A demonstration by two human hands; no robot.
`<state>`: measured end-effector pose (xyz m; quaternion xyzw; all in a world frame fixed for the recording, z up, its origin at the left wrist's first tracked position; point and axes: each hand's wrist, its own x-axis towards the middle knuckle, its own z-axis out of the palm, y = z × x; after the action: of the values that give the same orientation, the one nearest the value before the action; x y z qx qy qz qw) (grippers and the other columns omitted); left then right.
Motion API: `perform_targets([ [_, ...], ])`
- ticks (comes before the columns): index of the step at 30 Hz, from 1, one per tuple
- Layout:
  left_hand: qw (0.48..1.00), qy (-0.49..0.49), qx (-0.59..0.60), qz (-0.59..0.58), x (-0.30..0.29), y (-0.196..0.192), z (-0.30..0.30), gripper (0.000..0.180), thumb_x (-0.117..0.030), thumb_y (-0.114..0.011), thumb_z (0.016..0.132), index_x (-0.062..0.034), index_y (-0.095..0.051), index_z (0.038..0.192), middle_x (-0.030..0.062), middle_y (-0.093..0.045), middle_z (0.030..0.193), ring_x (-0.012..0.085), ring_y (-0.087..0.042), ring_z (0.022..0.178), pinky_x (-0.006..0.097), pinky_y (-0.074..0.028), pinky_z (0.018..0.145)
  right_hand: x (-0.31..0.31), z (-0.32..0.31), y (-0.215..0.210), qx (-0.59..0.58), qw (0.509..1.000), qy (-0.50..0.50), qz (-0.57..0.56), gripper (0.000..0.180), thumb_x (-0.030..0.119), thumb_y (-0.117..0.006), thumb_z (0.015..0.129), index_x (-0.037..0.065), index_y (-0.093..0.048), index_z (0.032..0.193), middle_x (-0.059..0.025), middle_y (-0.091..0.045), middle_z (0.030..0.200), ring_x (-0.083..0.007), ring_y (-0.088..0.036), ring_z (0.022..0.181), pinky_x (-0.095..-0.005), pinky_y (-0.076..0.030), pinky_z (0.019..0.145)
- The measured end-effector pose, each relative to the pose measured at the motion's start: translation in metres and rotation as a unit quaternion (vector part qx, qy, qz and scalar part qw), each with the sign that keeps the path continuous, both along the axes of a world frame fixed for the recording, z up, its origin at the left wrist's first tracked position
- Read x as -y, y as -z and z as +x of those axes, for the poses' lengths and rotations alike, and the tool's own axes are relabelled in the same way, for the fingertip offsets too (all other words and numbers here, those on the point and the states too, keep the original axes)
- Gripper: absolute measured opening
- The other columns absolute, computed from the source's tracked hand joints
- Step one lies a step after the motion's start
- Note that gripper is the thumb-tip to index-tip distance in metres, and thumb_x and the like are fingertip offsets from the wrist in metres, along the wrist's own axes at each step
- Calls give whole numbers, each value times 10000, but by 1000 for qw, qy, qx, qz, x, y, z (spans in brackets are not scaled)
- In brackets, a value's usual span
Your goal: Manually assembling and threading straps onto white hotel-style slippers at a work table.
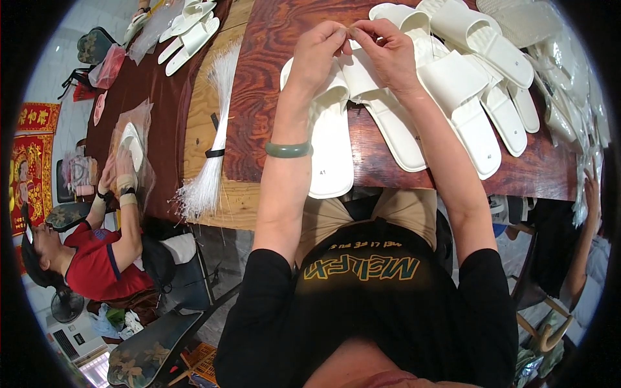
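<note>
Above the far end of a pair of white slippers, my left hand (317, 57) and my right hand (390, 57) meet with thumbs and fingertips pinched together. What lies between the fingertips is too small to make out. Under my left wrist is one slipper (331, 152) with its toe strap partly covered by the hand. Its mate (398, 132) lies angled beneath my right hand, and the two straps touch or nearly touch. A bundle of thin white plastic strands (221, 110), bound with a black band, rests to the left of my hands.
More white slippers (475, 116) overlap to the right on the reddish wooden table (259, 123). Clear plastic bags (576, 110) pile along the right edge. A co-worker in a red shirt (107, 258) handles a bagged slipper (132, 145) at the brown-covered table on the left.
</note>
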<state>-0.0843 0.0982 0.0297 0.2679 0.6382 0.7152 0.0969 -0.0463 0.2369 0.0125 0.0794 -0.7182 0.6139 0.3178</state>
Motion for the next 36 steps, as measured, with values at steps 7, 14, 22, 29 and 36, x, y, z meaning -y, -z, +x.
perform_targets([
  [7, 999, -18, 31, -35, -2, -1, 1, 168, -137, -498, 918, -20, -614, 886, -4, -563, 721, 81, -498, 675, 205, -396, 642, 0, 2, -5, 1, 1000, 2, -2, 106, 101, -670, 800, 22, -679, 869, -26, -625, 805, -100, -540, 688, -226, -437, 622],
  [14, 1000, -13, 15, -11, 1, 0, 2, 161, -140, -517, 909, -9, -607, 885, -4, -561, 719, 74, -502, 679, 202, -394, 631, 2, 1, -4, 59, 997, -13, -53, 91, 88, -659, 814, 30, -685, 880, -4, -629, 828, -52, -531, 703, -189, -393, 578],
  [22, 999, -23, 31, -34, 0, 0, 1, 173, -139, -498, 919, -14, -618, 921, 5, -564, 730, 81, -501, 692, 206, -395, 651, -2, -3, 1, 55, 998, -8, -38, 105, 103, -666, 814, 31, -680, 890, 0, -622, 822, -53, -515, 692, -195, -389, 581],
  [29, 999, -1, 35, -7, 1, 1, -1, 172, -145, -498, 922, -9, -604, 921, 12, -566, 732, 91, -521, 686, 216, -408, 657, -2, 0, -3, 45, 998, -21, -44, 101, 105, -670, 811, 33, -680, 881, 2, -609, 835, -58, -499, 691, -205, -390, 592],
  [36, 1000, -18, 18, -12, 2, 0, 0, 163, -134, -499, 922, -3, -595, 915, 11, -556, 712, 94, -524, 673, 221, -414, 646, -1, 3, -7, 60, 997, -6, -38, 98, 90, -656, 814, 20, -676, 880, -24, -621, 841, -81, -519, 701, -225, -422, 633],
])
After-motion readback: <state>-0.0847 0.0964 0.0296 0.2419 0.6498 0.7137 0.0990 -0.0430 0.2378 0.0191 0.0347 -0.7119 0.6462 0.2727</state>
